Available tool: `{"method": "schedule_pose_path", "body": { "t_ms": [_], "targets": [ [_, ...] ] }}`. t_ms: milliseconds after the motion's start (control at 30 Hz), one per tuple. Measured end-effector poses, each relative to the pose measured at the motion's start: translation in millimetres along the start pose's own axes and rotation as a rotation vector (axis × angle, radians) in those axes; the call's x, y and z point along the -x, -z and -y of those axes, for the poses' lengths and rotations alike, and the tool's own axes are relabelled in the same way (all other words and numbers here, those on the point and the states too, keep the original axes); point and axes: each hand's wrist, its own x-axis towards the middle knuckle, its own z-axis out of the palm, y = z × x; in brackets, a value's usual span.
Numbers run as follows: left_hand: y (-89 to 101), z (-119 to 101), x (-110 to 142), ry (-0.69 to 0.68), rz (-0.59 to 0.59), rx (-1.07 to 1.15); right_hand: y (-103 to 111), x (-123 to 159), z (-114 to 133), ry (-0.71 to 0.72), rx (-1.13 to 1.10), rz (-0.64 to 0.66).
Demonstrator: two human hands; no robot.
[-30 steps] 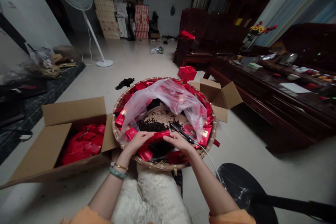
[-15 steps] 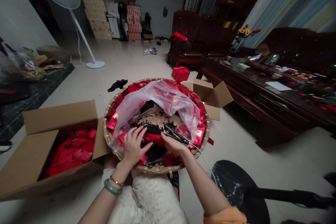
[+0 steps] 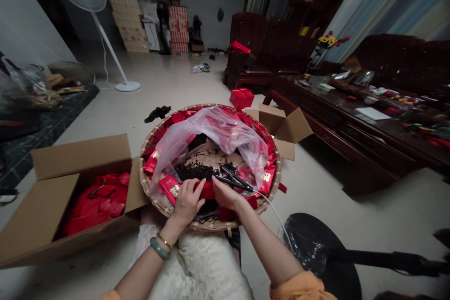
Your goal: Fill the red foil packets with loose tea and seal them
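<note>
My left hand [image 3: 190, 200] and my right hand [image 3: 226, 193] are both closed on a small red packet [image 3: 208, 191], one at each end, over the near part of a round bamboo basket [image 3: 277, 179]. Just beyond my right fingers, a black hair straightener [image 3: 234, 181] lies with its two arms apart and a white cord trailing to the right. Whether it touches my right hand I cannot tell. Dark, loose tea-like leaves [image 3: 197, 171] are heaped inside a clear plastic bag [image 3: 228, 131] in the basket. Another red packet [image 3: 170, 187] with gold print rests left of my hands.
To the left, an open cardboard box [image 3: 137, 187] holds many red packets [image 3: 105, 199]. A smaller open carton [image 3: 286, 129] and a red box [image 3: 242, 97] stand beyond the basket. At right are a black round base [image 3: 316, 253] and a long dark wooden table [image 3: 326, 136].
Both hands have drawn closer together around the red packet. My left hand has shifted right and its spread fingers have closed. The packet now appears shorter and more upright between them.
</note>
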Motion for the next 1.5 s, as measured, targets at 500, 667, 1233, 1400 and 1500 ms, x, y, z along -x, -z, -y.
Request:
{"method": "schedule_pose_path", "body": {
  "t_ms": [500, 667, 1233, 1400, 1500],
  "targets": [
    [1.5, -0.3, -0.3, 0.069, 0.028, -0.048, 1.9, -1.6, 11.9, -0.152, -0.187, 0.092],
    [-1.5, 3.9, 0.4, 0.104, 0.061, -0.005, 0.1, -5.5, 8.2, -0.119, -0.163, 0.073],
    [-7.7, 28.8, 0.2, 0.368, -0.242, 0.09, 47.7, 28.3, 19.1, 0.129, 1.231, -0.347],
    [-8.5, 28.9, 0.2, 0.402, -0.284, 0.111, 52.2, 16.1, 2.5, 0.283, 1.259, -0.448],
    [-9.5, 29.8, 0.2, 0.418, -0.321, 0.104, 37.3, -2.9, -7.3, 0.264, 1.433, -0.48]
  ]
}}
